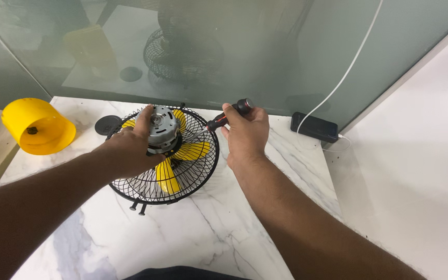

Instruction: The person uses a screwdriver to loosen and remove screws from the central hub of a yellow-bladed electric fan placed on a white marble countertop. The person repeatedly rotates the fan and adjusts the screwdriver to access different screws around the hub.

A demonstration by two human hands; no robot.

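A small fan lies face down on the marble table, its black wire grille [193,179] around yellow blades [168,176]. A bare silver motor [162,127] sticks up at its centre. My left hand [130,150] rests on the motor's left side, fingers around it. My right hand [247,132] grips a screwdriver [229,115] with a black and red handle; its shaft slants down-left toward the motor.
A yellow plastic motor cover [37,126] lies at the table's left edge. A round black cap [107,124] sits behind the fan. A black power bank [315,127] with a white cable [348,67] stands by the glass wall. Two black screws [138,207] lie beside the grille's front.
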